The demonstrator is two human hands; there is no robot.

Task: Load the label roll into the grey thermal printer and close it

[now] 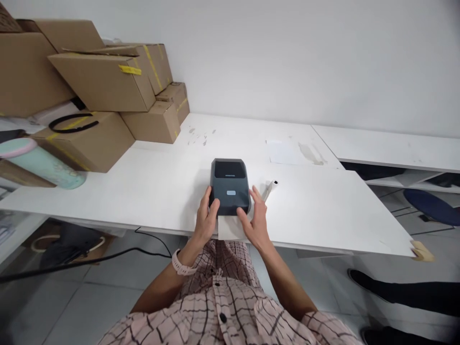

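Observation:
A dark grey device [230,184] with a black top panel and a small light button stands on the white table [161,191], close to its front edge. My left hand [206,218] rests against its left side, thumb by the front corner, fingers apart. On the other side my right hand [257,218] is spread, its thumb at the front right corner and its fingers beside the right side. A white sheet [231,228] sticks out from under the device's front. Just right of my right hand lies a white pen-like object [269,189] with a dark tip.
Cardboard boxes [104,81] are stacked at the left, with a black ring-shaped band [74,128] on one. A mint bottle [43,163] lies by them. A paper sheet [282,152] is further back. A person's dark-clad legs [413,294] and a blue stool [433,206] are at the right.

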